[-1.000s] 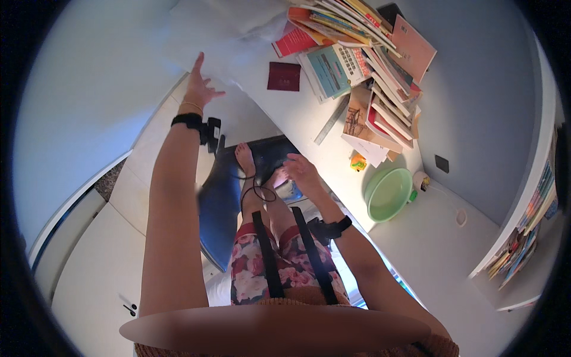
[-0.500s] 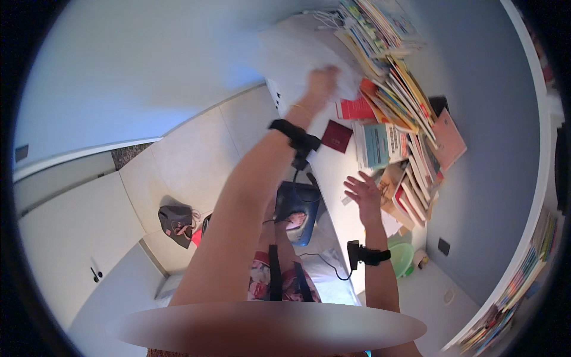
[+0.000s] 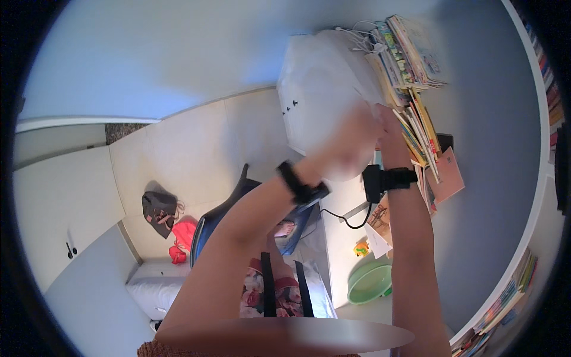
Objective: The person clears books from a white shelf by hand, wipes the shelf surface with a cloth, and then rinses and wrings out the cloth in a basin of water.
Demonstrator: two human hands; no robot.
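Observation:
A large white, thin, creased plastic bag (image 3: 330, 74) spreads over the far end of the white desk and up to my hands. My left hand (image 3: 357, 134) reaches in front of it, smeared by motion, so its fingers cannot be made out. Close beside it, my right hand (image 3: 389, 124) is closed at the bag's right edge, partly covered by the left. Both wrists wear black straps with small black boxes. The books in the desk's middle are partly hidden behind my arms and the bag.
Magazines (image 3: 407, 56) and leaning books (image 3: 425, 128) line the wall, with white cables (image 3: 363, 38) beside them. A pink folder (image 3: 449, 178) stands nearby. Closer are a green basin (image 3: 369, 284) and a small yellow toy (image 3: 361, 249). A blue chair (image 3: 223, 208) and dark bag (image 3: 159, 211) stand left.
My right hand has moved far up the desk to join my left, which has shifted right and nearer. The white bag now reaches lower, and my view has turned so more floor and chair show.

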